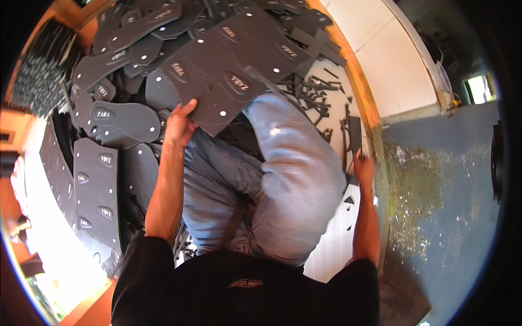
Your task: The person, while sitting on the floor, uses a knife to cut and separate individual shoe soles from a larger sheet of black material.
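Observation:
My left hand (182, 123) grips the lower left edge of a dark foam sheet (217, 65), thumb on top and fingers underneath. The sheet is moulded with raised ovals and has several small white dots; it lies slanted above my knee. Out to the right, low beside my leg, my right hand (365, 167) has its fingers closed. A narrow dark strip (354, 134) stands out just beyond those fingers, but whether it is held cannot be made out. Left of my left hand lies a sole-shaped dark foam piece (126, 124) with one raised oval.
A heap of cut foam soles (144, 49) spreads ahead and left. More uncut sheets (96, 185) lean at the left, below a tall stack (41, 68). Thin dark offcuts (315, 98) litter the pale floor by my knee (293, 141). A blue-grey surface (451, 206) lies right.

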